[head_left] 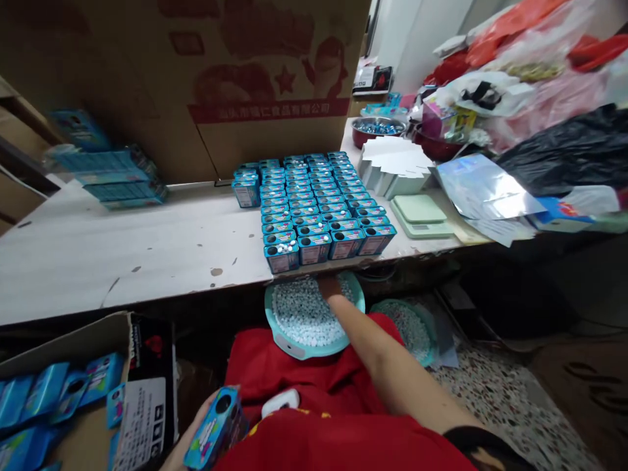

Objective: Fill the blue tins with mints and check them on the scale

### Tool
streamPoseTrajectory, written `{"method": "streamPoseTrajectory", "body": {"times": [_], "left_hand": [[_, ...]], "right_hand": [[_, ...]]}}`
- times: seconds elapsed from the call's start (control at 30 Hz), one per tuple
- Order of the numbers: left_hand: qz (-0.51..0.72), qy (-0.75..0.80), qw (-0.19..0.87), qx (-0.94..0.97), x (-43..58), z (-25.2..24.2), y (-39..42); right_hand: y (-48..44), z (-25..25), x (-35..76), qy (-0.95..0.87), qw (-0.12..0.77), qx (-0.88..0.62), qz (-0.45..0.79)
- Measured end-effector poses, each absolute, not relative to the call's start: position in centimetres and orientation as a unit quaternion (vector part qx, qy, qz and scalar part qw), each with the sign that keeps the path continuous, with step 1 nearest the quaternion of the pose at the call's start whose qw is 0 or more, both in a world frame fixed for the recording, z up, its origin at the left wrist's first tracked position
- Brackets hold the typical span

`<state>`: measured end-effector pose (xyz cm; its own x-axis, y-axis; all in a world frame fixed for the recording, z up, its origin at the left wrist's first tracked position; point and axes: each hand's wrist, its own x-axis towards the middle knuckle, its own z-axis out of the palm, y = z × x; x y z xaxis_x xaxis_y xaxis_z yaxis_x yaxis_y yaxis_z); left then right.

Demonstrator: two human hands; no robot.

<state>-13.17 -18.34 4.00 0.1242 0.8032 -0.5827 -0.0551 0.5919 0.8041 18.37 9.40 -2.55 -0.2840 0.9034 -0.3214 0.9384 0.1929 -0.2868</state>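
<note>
Head-worn, the one view looks forward and down from close above the red shirt [333, 445], across the white tabletop [161, 248] to the far cardboard carton [147, 98].

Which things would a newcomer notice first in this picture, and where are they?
The rows of blue packs standing on the white table, mid-picture, catch the eye first. Just below, the right hand is in a turquoise basin of small white pieces, and the left hand holds another blue pack at bottom left. A big brown carton stands behind.
</note>
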Motion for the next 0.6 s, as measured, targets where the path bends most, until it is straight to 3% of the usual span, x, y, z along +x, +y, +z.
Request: {"method": "streamPoseTrajectory", "body": {"times": [0.27, 0.5, 0.6], "left_hand": [[0.324, 0.533, 0.689, 0.370, -9.8, 5.6, -12.0], [0.304, 0.598, 0.417, 0.613, -7.6, 3.4, -6.3], [0.313, 0.606, 0.373, 0.630, -7.0, 2.7, -5.4]], "right_hand": [[4.1, -1.5, 21.7, 0.801, 0.071, 0.563, -0.191], [3.9, -0.4, 25.8, 0.754, 0.081, 0.628, -0.177], [3.5, -2.7, 22.7, 0.739, 0.078, 0.631, -0.225]]}}
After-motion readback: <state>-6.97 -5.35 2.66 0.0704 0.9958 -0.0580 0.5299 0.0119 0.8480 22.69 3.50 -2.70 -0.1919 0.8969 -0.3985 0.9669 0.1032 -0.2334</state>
